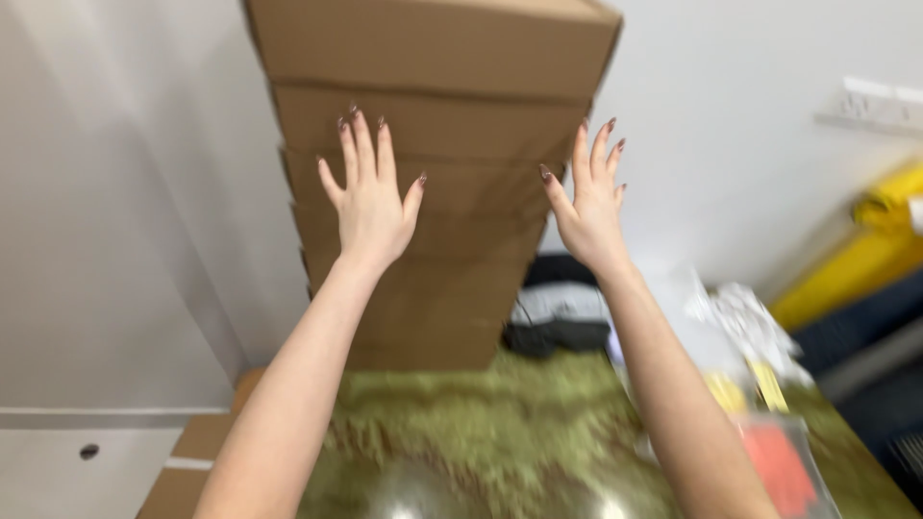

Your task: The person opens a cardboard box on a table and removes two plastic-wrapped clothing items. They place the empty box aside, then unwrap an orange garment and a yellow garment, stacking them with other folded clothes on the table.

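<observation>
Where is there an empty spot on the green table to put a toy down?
The green table is bare in front of the cardboard box stack, between the two arms. The right side is crowded with clear plastic packets; a dark bundle sits behind.

Green mottled tabletop (500,423), clear packets (760,384), black-grey bag (562,317).

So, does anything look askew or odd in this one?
Yes: the tall stack of cardboard boxes on the green counter looks uneven, with upper boxes jutting past lower ones. Both hands, left and right, are raised open-fingered at it. The picture is blurred.
</observation>
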